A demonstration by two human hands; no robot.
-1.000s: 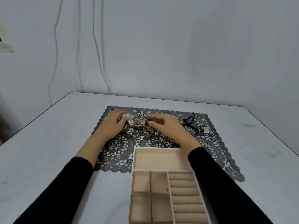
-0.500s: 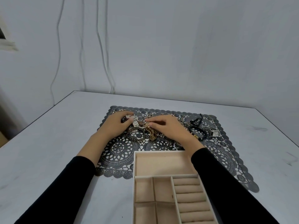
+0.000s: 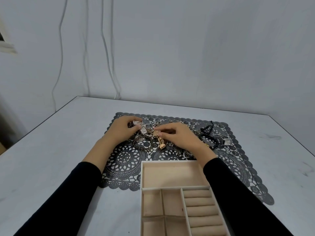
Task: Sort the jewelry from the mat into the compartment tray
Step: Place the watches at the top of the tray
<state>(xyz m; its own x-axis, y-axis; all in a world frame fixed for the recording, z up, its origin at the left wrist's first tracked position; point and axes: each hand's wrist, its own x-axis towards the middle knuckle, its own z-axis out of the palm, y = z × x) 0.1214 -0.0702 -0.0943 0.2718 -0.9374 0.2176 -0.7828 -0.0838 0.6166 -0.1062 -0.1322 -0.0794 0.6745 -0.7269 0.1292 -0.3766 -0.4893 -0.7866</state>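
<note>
Between the grips, on the lace mat, lies the jewelry pile. The left grip curls round a silver watch, and the right grip pinches a gold watch. Black bracelets lie right of the right grip. Nearer, the compartment tray overlaps the mat's edge on the counter.

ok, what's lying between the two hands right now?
Head view: tangled jewelry on the mat; left hand holds a silver watch, right hand pinches a gold watch.

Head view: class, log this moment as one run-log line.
left hand: pinches silver watch | right hand: pinches gold watch | mat: holds jewelry pile | tray: visible compartments empty
</note>
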